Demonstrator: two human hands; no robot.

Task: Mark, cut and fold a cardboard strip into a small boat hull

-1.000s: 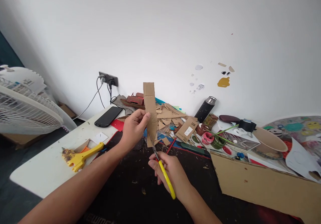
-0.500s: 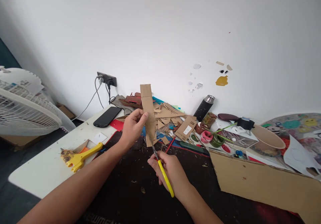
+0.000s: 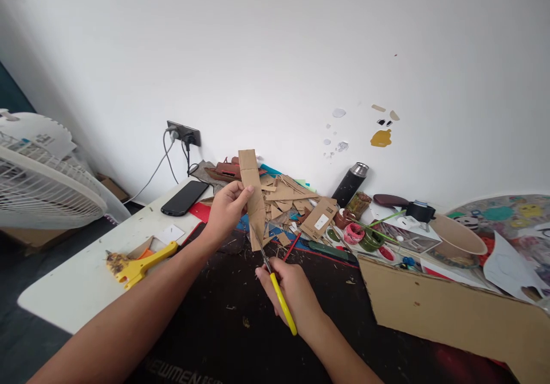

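Observation:
Between thumb and fingers, my left hand (image 3: 230,206) pinches a long strip of brown cardboard (image 3: 252,192), held nearly upright above the dark mat. My right hand (image 3: 292,292) is closed on scissors with yellow handles (image 3: 282,304). The scissor blades reach up to the lower end of the strip and overlap it; how far they are open is hard to make out. Behind the strip lies a heap of cardboard scraps (image 3: 286,192), along with a brown cardboard piece bearing a white label (image 3: 320,220).
A yellow glue gun (image 3: 141,266) and a black phone (image 3: 184,198) lie on the white table at left. Behind stand a model boat (image 3: 226,170), a black flask (image 3: 350,183) and paint pots (image 3: 354,233). A large cardboard sheet (image 3: 438,304) lies at right, a fan (image 3: 47,172) far left.
The cardboard strip has tilted slightly, its top shifting a little left and down. Both hands keep their grip, and the scissors stay at the strip's lower end.

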